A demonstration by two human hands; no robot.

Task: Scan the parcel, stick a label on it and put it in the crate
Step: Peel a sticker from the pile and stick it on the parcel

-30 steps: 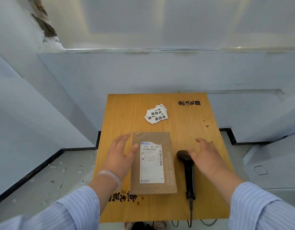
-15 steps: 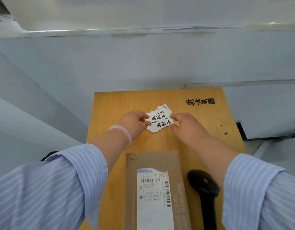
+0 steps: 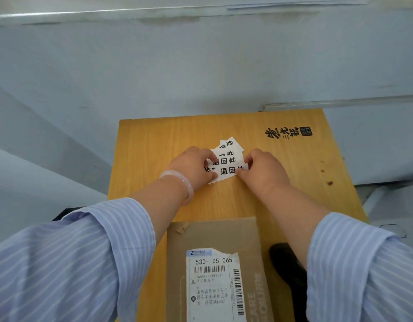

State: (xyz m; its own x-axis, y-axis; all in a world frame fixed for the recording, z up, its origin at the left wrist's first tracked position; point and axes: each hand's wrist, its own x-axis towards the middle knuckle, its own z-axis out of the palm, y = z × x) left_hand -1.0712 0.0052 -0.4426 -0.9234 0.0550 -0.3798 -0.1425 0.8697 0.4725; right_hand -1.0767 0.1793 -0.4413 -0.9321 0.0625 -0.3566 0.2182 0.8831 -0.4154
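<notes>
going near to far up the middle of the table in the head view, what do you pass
parcel with its shipping label → bare table → stack of labels, pinched between left hand and right hand → table's far edge → wall

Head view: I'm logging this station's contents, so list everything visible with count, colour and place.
table: one, orange-brown wood, centre, black logo at far right corner
labels: small pile, exact count unclear, white with black print, far middle of table
parcel: one, brown cardboard, near edge, white shipping slip on top
scanner: one, black, right of parcel, partly hidden by sleeve
bracelet: one, pale, left wrist
sleeves: two, blue-striped, near corners
left hand: fingers pinching labels
right hand: fingers pinching labels
</notes>
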